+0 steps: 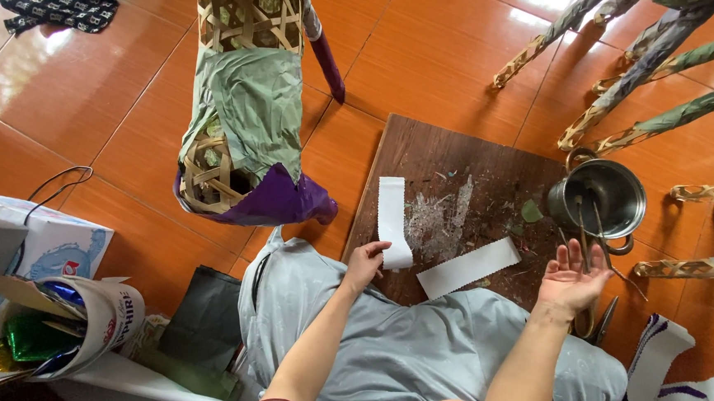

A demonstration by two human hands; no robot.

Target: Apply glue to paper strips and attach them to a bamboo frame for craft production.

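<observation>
My left hand [366, 262] pinches the near end of a white paper strip [392, 215] that lies on a dark wooden board [445, 154]. A second white strip [468, 267] rests flat on the board between my hands. My right hand [571, 277] is spread palm-up with fingers apart and holds nothing, just in front of a metal pot [608, 193] with sticks standing in it. A woven bamboo frame [244, 108], partly covered in green and purple paper, hangs above the floor to the left of the board.
Several paper-wrapped bamboo legs [645, 51] stretch across the upper right. Scissors [600, 322] lie under my right wrist. A cardboard box [46, 244] with shiny paper rolls [27, 336] sits at left. Grey cloth [399, 346] covers my lap. Orange tiles surround the board.
</observation>
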